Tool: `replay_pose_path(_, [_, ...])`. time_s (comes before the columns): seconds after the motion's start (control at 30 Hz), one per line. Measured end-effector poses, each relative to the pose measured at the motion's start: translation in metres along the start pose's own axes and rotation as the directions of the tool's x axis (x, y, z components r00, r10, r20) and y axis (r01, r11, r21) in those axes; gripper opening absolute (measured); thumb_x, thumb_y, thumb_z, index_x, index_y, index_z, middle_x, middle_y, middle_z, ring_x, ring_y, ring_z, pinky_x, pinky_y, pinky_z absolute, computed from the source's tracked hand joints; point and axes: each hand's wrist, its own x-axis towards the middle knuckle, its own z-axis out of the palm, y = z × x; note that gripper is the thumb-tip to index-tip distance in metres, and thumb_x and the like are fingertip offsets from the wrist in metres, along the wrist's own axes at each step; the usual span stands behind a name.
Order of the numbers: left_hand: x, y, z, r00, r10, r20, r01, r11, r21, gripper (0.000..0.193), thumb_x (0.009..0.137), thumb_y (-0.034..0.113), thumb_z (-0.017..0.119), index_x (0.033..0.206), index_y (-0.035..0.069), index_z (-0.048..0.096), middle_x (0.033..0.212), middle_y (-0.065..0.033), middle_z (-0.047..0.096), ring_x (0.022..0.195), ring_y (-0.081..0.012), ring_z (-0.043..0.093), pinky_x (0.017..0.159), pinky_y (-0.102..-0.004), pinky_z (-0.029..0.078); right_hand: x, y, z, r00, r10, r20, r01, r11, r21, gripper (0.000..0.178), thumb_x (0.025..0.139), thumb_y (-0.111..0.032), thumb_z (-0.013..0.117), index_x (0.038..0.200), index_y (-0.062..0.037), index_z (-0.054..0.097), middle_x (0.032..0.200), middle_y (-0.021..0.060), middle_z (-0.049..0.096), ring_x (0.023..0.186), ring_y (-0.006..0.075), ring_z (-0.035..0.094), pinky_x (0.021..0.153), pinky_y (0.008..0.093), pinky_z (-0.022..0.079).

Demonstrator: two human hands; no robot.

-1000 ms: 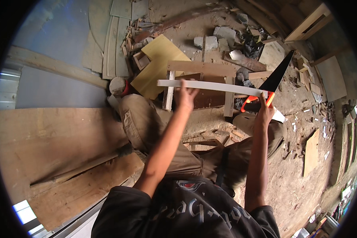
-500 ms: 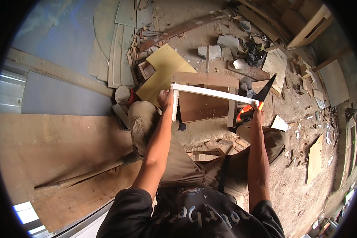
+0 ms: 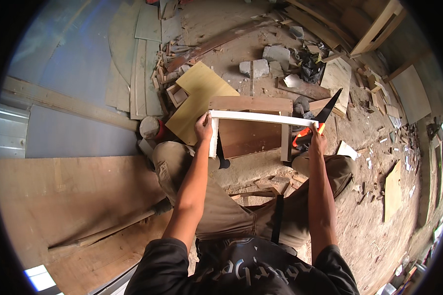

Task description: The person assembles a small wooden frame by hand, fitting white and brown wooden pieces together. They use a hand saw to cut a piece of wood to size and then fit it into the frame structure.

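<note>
A long white strip of wood (image 3: 261, 117) spans between my two hands, laid across a small wooden frame (image 3: 251, 103). My left hand (image 3: 204, 128) is closed on its left end, at the frame's white left upright (image 3: 213, 140). At the other end, my right hand (image 3: 318, 139) is closed around the strip's tip. A hand saw (image 3: 330, 105) with a black blade and orange handle sits at that same hand, its blade pointing up and away. The saw seems gripped together with the strip, though my fingers partly hide the handle. Inside the frame shows a brown panel (image 3: 251, 136).
A yellowish board (image 3: 206, 83) lies behind the frame, near a round tub (image 3: 151, 127). Concrete blocks (image 3: 255, 68) and a black plastic bag (image 3: 311, 68) are farther off. Plywood (image 3: 79, 196) extends at my left. Wood scraps (image 3: 393, 191) litter the floor at right.
The strip's left end has come down slightly toward me, so it lies more level. My view has shifted a little; both hands keep their hold.
</note>
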Motion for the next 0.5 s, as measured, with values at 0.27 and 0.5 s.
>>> replay_pose_path(0.27, [0.006,0.001,0.006,0.993,-0.062,0.097,0.057,0.997,0.052,0.04,0.098,0.022,0.062,0.126,-0.007,0.06,0.115,-0.0134,0.069,0.103,-0.0155,0.065,0.092,-0.0268,0.049,0.023,0.015,0.001,0.998,-0.057,-0.01,0.057,0.994,0.091,0.031,0.085,-0.031,0.078,0.081,-0.002,0.069,0.074,0.0026,0.066,0.067,0.0095,0.057,0.063,0.0256,0.042])
replay_pose_path(0.5, [0.0,0.0,0.008,0.999,0.038,-0.001,-0.038,0.999,-0.005,0.039,0.097,0.025,0.063,0.124,-0.003,0.064,0.114,-0.0156,0.07,0.101,-0.017,0.066,0.088,-0.0294,0.05,0.008,0.004,0.006,1.0,-0.012,-0.007,0.012,0.995,0.099,0.028,0.087,-0.026,0.077,0.084,-0.0009,0.067,0.076,0.0024,0.065,0.064,0.0106,0.058,0.059,0.0256,0.043])
